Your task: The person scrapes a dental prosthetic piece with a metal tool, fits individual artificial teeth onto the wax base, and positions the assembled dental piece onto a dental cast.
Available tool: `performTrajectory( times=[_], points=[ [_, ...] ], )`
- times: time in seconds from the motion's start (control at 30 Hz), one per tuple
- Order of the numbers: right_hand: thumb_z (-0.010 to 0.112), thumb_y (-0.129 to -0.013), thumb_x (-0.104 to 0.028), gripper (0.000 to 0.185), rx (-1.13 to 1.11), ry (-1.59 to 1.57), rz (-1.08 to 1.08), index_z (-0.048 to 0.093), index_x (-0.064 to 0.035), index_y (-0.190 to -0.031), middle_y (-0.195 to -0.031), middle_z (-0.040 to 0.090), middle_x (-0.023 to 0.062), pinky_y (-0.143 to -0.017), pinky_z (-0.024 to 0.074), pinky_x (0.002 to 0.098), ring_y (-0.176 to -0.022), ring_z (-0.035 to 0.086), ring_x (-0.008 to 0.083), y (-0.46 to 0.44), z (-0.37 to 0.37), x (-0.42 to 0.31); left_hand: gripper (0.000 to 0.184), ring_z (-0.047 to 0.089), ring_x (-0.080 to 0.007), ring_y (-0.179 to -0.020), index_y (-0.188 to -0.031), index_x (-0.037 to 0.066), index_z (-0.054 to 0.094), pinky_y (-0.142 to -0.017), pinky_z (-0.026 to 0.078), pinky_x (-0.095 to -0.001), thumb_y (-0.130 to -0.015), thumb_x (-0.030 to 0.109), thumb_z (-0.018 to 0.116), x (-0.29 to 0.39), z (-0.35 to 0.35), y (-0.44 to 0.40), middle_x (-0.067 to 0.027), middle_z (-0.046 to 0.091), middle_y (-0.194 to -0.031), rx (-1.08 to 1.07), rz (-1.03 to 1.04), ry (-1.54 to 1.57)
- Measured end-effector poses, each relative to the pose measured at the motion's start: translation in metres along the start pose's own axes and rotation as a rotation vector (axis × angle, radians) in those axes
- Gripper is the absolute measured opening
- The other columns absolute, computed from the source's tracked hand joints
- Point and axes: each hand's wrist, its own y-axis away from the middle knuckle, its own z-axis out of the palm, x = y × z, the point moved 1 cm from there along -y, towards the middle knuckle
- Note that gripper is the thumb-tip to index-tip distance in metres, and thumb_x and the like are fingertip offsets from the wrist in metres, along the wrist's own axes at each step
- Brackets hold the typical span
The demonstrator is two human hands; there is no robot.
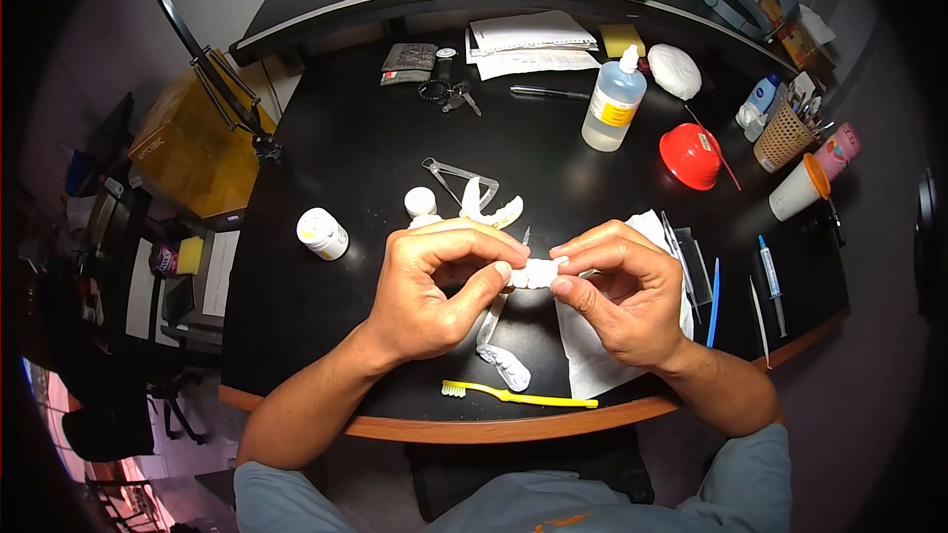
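Between my two hands is a small white dental bridge that looks like a short row of teeth. My left hand pinches its left end with thumb and fingertips, and my right hand pinches its right end. Beneath, partly hidden by my left hand, lies a grey-white dental cast. A pale yellow dental arch and a metal caliper lie just beyond my hands. Under my right forearm, a white tissue is spread on the black table.
A yellow toothbrush lies along the front edge. White jars stand left. Toward the back right are a clear liquid bottle and a red bowl. A syringe and a blue tool lie right of my hand.
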Motion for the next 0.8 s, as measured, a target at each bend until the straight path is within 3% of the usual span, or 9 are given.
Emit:
performTrajectory(
  times=[0.27,0.43,0.8],
  points=[
    [0.072,-0.098,-0.001,0.011,0.027,-0.317,0.268,0.069,0.0055,-0.106,-0.102,0.071,0.0139,-0.075,0.0632,0.0244,-0.089,0.075,0.0173,-0.0008,-0.0044,0.0043,0.034,0.076,-0.0210,-0.098,-0.116,-0.007,0.072,-0.087,0.062,-0.0316,-0.084,-0.004,0.079,-0.0018,0.0015,0.0021,-0.0179,0.074,-0.109,-0.075,0.071,-0.033],
    [0.070,-0.102,-0.008,0.014,0.053,-0.417,0.466,0.068,0.0047,-0.109,-0.097,0.073,0.0126,-0.071,0.0622,0.0242,-0.085,0.077,0.0177,-0.0016,-0.0069,0.0063,0.037,0.076,-0.0191,-0.092,-0.116,-0.006,0.074,-0.080,0.064,-0.0290,-0.081,-0.001,0.085,-0.0034,0.0037,0.0010,-0.0167,0.075,-0.105,-0.056,0.079,-0.048],
    [0.072,-0.102,-0.015,0.020,0.022,-0.387,0.530,0.068,0.0033,-0.109,-0.096,0.073,0.0113,-0.065,0.0580,0.0221,-0.078,0.075,0.0140,-0.0017,-0.0071,0.0063,0.030,0.074,-0.0152,-0.081,-0.111,-0.002,0.077,-0.071,0.060,-0.0262,-0.082,-0.001,0.085,-0.0015,0.0040,0.0014,-0.0132,0.076,-0.092,-0.045,0.090,-0.117]
  ],
)
